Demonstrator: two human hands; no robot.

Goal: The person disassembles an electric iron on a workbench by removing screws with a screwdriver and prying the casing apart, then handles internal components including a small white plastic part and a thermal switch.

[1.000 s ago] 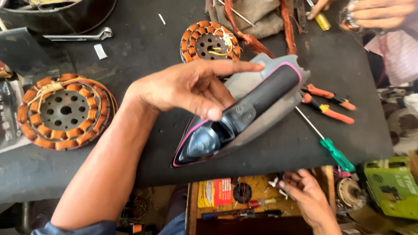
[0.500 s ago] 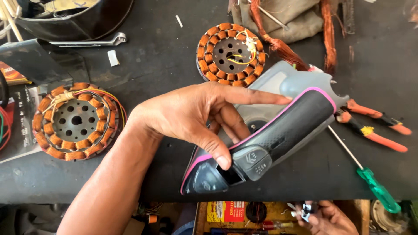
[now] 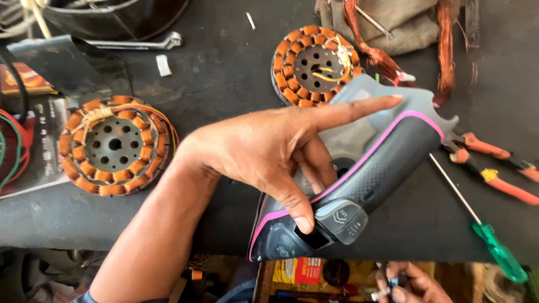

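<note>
A grey and black electric iron [image 3: 393, 157] with pink trim lies tilted on the dark workbench [image 3: 224, 73], its nose at the near edge. My left hand [image 3: 269, 151] holds it: the thumb presses by the button at the front of the handle, the index finger stretches along the grey body, and the other fingers curl under the handle. My right hand [image 3: 407, 280] is low at the bottom edge, over an open drawer [image 3: 303, 275], with its fingertips pinched on a small shiny metal piece [image 3: 382, 293].
Two copper-wound stators lie on the bench, one at the left [image 3: 115, 146] and one behind the iron [image 3: 314, 64]. Orange-handled pliers [image 3: 494, 163] and a green screwdriver [image 3: 497, 249] lie at the right. A wrench [image 3: 135, 42] and copper wire coils [image 3: 446, 50] are at the back.
The view has closed in on the iron. My left thumb has slid forward to the button at the handle's front. My right hand has dropped lower toward the drawer.
</note>
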